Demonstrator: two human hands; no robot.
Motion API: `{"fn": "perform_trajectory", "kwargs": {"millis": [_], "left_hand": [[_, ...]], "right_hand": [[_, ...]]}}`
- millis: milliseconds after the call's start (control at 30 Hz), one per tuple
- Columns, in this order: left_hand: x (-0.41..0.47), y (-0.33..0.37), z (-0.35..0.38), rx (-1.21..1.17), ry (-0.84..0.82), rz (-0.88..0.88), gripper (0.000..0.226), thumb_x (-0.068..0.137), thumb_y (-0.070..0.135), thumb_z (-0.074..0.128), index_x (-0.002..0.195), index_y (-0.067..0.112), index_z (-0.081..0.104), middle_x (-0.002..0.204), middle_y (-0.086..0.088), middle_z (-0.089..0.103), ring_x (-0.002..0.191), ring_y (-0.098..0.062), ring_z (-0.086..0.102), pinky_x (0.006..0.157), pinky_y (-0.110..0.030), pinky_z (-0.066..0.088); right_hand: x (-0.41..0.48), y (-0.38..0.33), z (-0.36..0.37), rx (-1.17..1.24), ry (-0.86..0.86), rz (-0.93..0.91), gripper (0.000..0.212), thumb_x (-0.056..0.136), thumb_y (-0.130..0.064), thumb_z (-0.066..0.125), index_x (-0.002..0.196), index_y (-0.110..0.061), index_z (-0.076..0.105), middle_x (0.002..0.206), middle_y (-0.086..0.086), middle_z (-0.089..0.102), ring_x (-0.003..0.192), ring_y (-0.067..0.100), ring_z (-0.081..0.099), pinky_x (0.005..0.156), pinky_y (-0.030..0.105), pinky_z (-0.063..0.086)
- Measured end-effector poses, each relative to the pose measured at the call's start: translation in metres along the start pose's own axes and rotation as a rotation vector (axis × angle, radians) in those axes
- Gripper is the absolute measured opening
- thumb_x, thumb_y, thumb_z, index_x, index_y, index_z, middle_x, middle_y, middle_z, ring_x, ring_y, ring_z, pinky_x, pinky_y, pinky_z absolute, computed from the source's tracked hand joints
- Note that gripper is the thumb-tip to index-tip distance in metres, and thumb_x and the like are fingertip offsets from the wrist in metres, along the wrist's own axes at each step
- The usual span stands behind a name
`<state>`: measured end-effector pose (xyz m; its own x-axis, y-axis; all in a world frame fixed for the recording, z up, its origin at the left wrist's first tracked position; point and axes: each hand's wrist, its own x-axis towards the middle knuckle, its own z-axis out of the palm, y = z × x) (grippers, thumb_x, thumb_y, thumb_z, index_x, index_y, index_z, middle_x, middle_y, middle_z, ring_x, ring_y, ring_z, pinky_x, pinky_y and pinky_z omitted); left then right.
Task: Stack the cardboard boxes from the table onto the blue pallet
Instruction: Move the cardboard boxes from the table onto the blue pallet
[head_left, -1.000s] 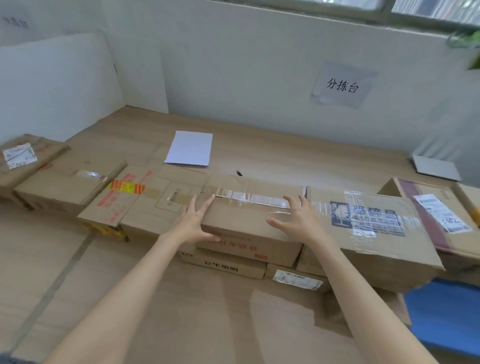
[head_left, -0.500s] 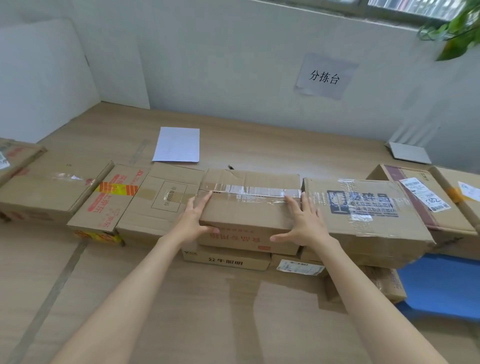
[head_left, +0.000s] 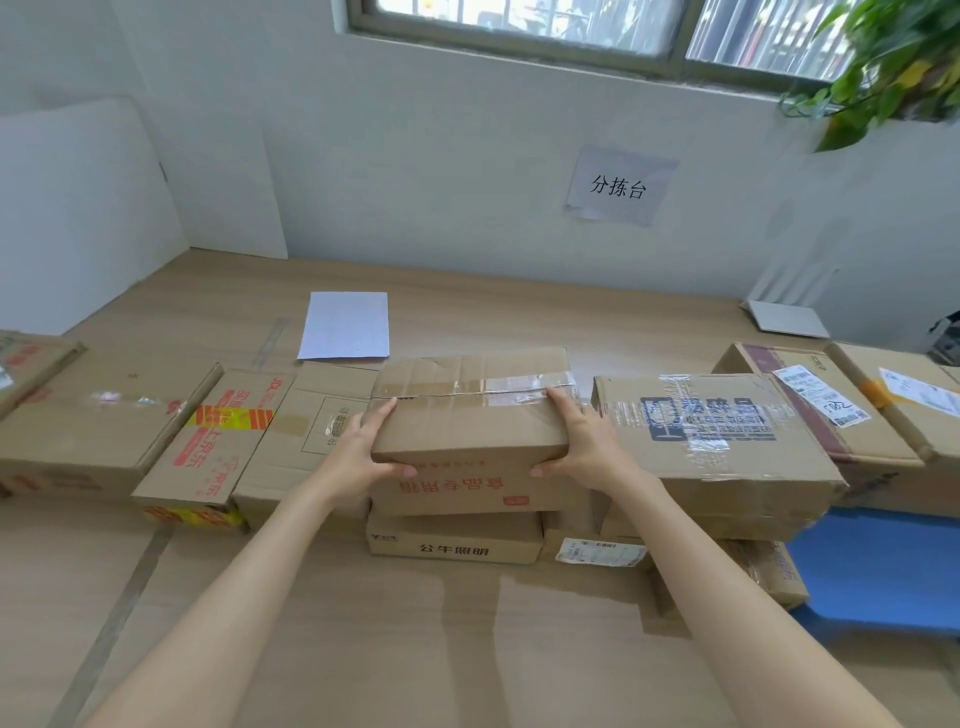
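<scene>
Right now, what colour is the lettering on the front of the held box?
Red lettering on the brown box; head view shows it.

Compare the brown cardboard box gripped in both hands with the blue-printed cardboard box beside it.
The gripped brown cardboard box is smaller than the blue-printed cardboard box. The first has red lettering in front; the second, blue print on top. The first bears one tape strip; the second, several. Both are taped shut.

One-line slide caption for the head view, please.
The left hand and right hand grip the ends of a taped cardboard box above lower boxes; blue pallet at lower right.
</scene>
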<state>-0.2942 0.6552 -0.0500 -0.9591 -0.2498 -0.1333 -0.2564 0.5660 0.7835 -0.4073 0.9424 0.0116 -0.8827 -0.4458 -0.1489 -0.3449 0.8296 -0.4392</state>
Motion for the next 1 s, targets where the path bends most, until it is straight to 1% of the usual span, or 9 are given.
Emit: {"fn": "perform_trajectory", "kwargs": {"millis": [133,267,400,533,667,767,833,933,1000], "left_hand": [[0.002,0.022,-0.035,0.067,0.014,0.023,0.103,0.071,0.036,0.082,0.151,0.036,0.018,0.146,-0.005,0.029,0.13,-0.024,0.035,0.104,-0.041,0.037],[0.005,0.052,-0.071,0.136,0.057,0.058,0.104,0.067,0.04,0.084,0.15,0.036,0.022,0.143,-0.004,0.035,0.126,-0.022,0.04,0.098,-0.034,0.04],[0.007,0.09,-0.097,0.25,0.116,0.099,0.104,0.062,0.051,0.084,0.147,0.04,0.025,0.141,-0.006,0.042,0.126,-0.027,0.042,0.102,-0.043,0.041],[0.011,0.138,-0.102,0.322,0.13,0.169,0.102,0.063,0.051,0.082,0.147,0.037,0.025,0.141,-0.006,0.042,0.126,-0.026,0.043,0.099,-0.041,0.042],[0.02,0.189,-0.085,0.341,0.132,0.253,0.101,0.061,0.055,0.082,0.145,0.038,0.027,0.134,-0.006,0.047,0.121,-0.026,0.047,0.097,-0.043,0.043],[0.026,0.234,-0.057,0.346,0.115,0.313,0.099,0.061,0.059,0.08,0.143,0.042,0.026,0.131,-0.003,0.048,0.118,-0.025,0.049,0.096,-0.045,0.044],[0.028,0.265,-0.032,0.332,0.085,0.362,0.099,0.061,0.061,0.079,0.142,0.043,0.026,0.132,-0.002,0.047,0.119,-0.025,0.049,0.096,-0.045,0.045],[0.027,0.315,0.018,0.334,0.051,0.428,0.097,0.065,0.058,0.078,0.144,0.04,0.025,0.135,-0.005,0.045,0.122,-0.026,0.047,0.098,-0.046,0.044],[0.023,0.349,0.056,0.332,0.031,0.462,0.096,0.068,0.056,0.077,0.146,0.039,0.024,0.136,-0.006,0.044,0.123,-0.027,0.046,0.1,-0.045,0.043]], "right_hand": [[0.004,-0.017,-0.022,0.045,0.003,-0.046,0.118,0.058,-0.04,0.089,0.15,-0.039,0.015,0.143,0.005,0.043,0.128,0.029,0.042,0.104,0.048,0.041],[0.005,-0.031,-0.054,0.125,0.041,-0.101,0.114,0.061,-0.033,0.089,0.151,-0.035,0.019,0.145,0.0,0.043,0.127,0.025,0.046,0.103,0.042,0.043],[0.0,-0.037,-0.092,0.167,0.094,-0.135,0.108,0.064,-0.03,0.089,0.15,-0.034,0.024,0.144,0.002,0.043,0.126,0.023,0.045,0.097,0.032,0.043],[-0.012,-0.026,-0.128,0.191,0.148,-0.128,0.106,0.065,-0.03,0.088,0.15,-0.036,0.025,0.142,0.003,0.044,0.123,0.022,0.046,0.093,0.029,0.042],[-0.033,0.005,-0.166,0.201,0.2,-0.086,0.105,0.066,-0.033,0.087,0.149,-0.038,0.024,0.141,0.002,0.044,0.119,0.022,0.047,0.09,0.029,0.043],[-0.055,0.042,-0.199,0.191,0.244,-0.056,0.104,0.065,-0.035,0.088,0.148,-0.039,0.025,0.139,0.0,0.045,0.116,0.02,0.049,0.092,0.032,0.045],[-0.075,0.072,-0.221,0.197,0.282,-0.03,0.103,0.065,-0.035,0.088,0.147,-0.038,0.026,0.138,-0.004,0.045,0.114,0.018,0.05,0.092,0.031,0.044],[-0.108,0.126,-0.252,0.172,0.338,0.033,0.101,0.067,-0.031,0.087,0.148,-0.037,0.027,0.13,-0.009,0.042,0.111,0.014,0.046,0.087,0.026,0.038],[-0.132,0.165,-0.271,0.143,0.359,0.073,0.101,0.066,-0.034,0.087,0.148,-0.038,0.027,0.13,-0.008,0.042,0.112,0.014,0.045,0.089,0.029,0.039]]}}
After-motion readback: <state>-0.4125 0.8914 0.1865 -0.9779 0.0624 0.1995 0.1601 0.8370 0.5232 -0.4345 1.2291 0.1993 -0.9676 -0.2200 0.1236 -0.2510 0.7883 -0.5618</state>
